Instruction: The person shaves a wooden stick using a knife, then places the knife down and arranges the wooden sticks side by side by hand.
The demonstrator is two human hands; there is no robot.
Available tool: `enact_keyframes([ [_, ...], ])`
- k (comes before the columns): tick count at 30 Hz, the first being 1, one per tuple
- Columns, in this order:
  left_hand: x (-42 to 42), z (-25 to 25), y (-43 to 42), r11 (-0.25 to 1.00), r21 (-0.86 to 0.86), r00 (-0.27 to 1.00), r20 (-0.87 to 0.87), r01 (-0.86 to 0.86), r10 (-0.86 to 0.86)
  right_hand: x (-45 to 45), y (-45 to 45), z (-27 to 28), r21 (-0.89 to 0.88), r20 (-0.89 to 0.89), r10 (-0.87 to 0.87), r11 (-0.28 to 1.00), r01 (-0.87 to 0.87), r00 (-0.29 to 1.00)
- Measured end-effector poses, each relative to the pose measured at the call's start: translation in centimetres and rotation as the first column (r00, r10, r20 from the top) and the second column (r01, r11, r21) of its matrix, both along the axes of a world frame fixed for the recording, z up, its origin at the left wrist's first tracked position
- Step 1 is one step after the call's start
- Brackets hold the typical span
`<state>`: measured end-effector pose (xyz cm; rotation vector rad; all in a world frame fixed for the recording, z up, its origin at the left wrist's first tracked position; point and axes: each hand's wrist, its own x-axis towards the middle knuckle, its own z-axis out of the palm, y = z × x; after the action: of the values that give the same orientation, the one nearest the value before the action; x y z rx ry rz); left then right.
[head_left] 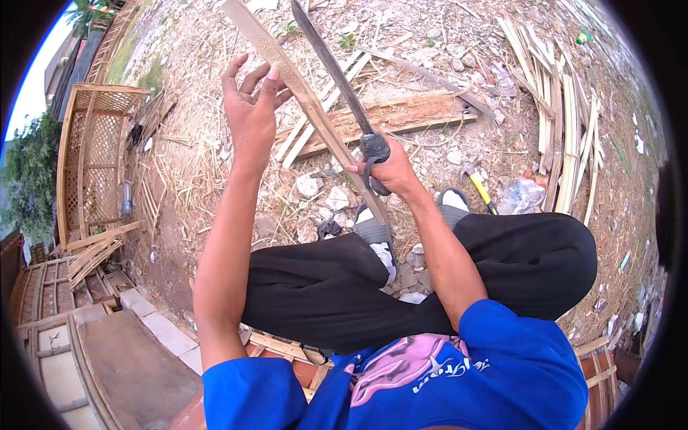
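A long, narrow wooden strip [312, 107] slants from the top of the view down to my sandalled foot. My left hand [252, 107] is beside its upper part, fingers apart and curved, thumb at the strip's left edge; whether it touches the wood I cannot tell. In my right hand [395, 170] is a machete [337, 72], gripped by its black wrapped handle, with a dark strap hanging at the grip. Its long dark blade points up and to the left, roughly alongside the strip. My right thumb lies close to the strip's lower part.
A weathered plank [401, 118] lies on ground strewn with shavings and stones. To the right are a yellow-handled hammer [481, 188], a clear plastic bag [519, 197] and a pile of thin wooden strips [566, 136]. A lattice panel [97, 158] stands at left.
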<state>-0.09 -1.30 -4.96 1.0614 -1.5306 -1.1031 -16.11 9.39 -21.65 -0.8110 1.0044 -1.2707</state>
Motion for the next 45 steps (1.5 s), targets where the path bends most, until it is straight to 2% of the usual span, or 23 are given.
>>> enact_keyframes([
  [2,-0.7,-0.2,0.1,1.000,0.001,0.999,-0.046,0.007,-0.007,0.1,-0.2,0.4,-0.015,0.046,-0.010,1.000,0.010,0.999],
  [4,-0.2,-1.1,0.6,0.991,0.131,0.999,0.048,0.000,-0.006,-0.1,-0.5,1.2,-0.005,0.092,-0.031,0.999,0.031,0.995],
  [6,1.0,-2.4,1.0,0.940,0.328,0.912,0.353,0.089,-0.209,-0.7,-0.7,1.9,-0.028,0.111,-0.085,0.996,0.089,0.990],
  [8,1.8,-2.6,1.9,0.781,0.611,0.752,0.452,0.130,-0.479,-1.7,-0.9,1.6,-0.009,0.141,-0.128,0.991,0.131,0.982],
  [9,1.8,-2.7,2.6,0.671,0.732,0.648,0.455,0.117,-0.611,-2.2,-0.9,1.1,-0.021,0.100,-0.132,0.991,0.135,0.986],
  [12,1.3,-3.6,4.8,0.582,0.801,0.642,0.374,0.141,-0.669,-3.2,-1.1,-0.3,0.009,0.233,-0.248,0.967,0.253,0.940],
  [13,0.5,-4.6,6.4,0.524,0.839,0.706,0.281,0.147,-0.650,-3.1,-1.1,-0.8,0.067,0.308,-0.320,0.947,0.315,0.896],
  [14,-0.4,-6.2,8.2,0.462,0.873,0.773,0.186,0.153,-0.607,-3.3,-0.9,-1.2,0.092,0.265,-0.361,0.933,0.349,0.894],
  [15,-0.8,-7.4,9.3,0.479,0.869,0.677,0.279,0.124,-0.681,-3.5,-0.4,-1.1,0.120,0.218,-0.395,0.918,0.377,0.893],
  [17,0.8,-13.0,10.2,0.707,0.683,0.451,0.581,0.183,-0.677,-4.3,-0.3,-2.6,0.162,0.121,-0.394,0.913,0.374,0.911],
  [18,1.4,-15.2,10.6,0.785,0.571,0.328,0.713,0.241,-0.620,-4.7,-0.3,-2.7,0.195,0.277,-0.409,0.910,0.366,0.869],
  [19,1.5,-15.8,10.5,0.783,0.564,0.362,0.695,0.262,-0.621,-5.1,-0.1,-2.5,0.231,0.424,-0.420,0.907,0.352,0.802],
  [21,2.0,-17.0,9.6,0.753,0.617,0.209,0.725,0.229,-0.657,-5.7,-0.4,-1.8,0.287,0.690,-0.440,0.895,0.340,0.575],
  [23,2.0,-17.0,9.4,0.766,0.623,0.107,0.761,0.157,-0.640,-6.5,-1.4,-1.0,0.405,0.588,-0.567,0.824,0.396,0.578],
  [26,5.6,-22.6,8.9,0.811,0.539,0.205,0.788,0.229,-0.581,-8.1,-1.4,-4.0,0.411,0.415,-0.604,0.792,0.452,0.680],
  [31,5.5,-22.8,9.4,0.797,0.602,-0.148,0.793,0.046,-0.591,-7.9,-0.8,-5.2,0.375,0.178,-0.676,0.719,0.585,0.715],
  [34,5.3,-25.4,8.3,0.740,0.659,0.034,0.750,-0.134,-0.661,-8.1,-0.7,-3.2,0.270,0.085,-0.691,0.710,0.651,0.718],
  [35,5.7,-27.9,8.3,0.749,0.644,0.163,0.765,-0.156,-0.624,-8.1,-0.5,-2.4,0.241,0.049,-0.679,0.720,0.651,0.732],
  [38,4.2,-31.4,9.8,0.725,0.641,0.290,0.765,-0.252,-0.575,-9.0,-0.3,-1.0,0.156,-0.068,-0.647,0.745,0.649,0.759],
  [41,3.6,-31.8,11.0,0.782,0.537,0.195,0.844,-0.317,-0.500,-9.8,-0.6,-1.3,0.096,-0.161,-0.563,0.808,0.581,0.811],
  [42,3.7,-31.7,11.2,0.791,0.516,0.150,0.856,-0.329,-0.495,-9.7,-0.4,-1.2,0.055,-0.313,-0.544,0.808,0.586,0.779],
  [43,4.3,-31.5,10.8,0.757,0.551,0.294,0.833,-0.351,-0.469,-9.4,-0.3,-1.0,0.012,-0.454,-0.516,0.812,0.584,0.726],
  [45,5.1,-32.0,9.9,0.758,0.586,0.300,0.806,-0.286,-0.511,-9.2,-0.3,-0.9,-0.001,-0.678,-0.383,0.854,0.521,0.627],
])
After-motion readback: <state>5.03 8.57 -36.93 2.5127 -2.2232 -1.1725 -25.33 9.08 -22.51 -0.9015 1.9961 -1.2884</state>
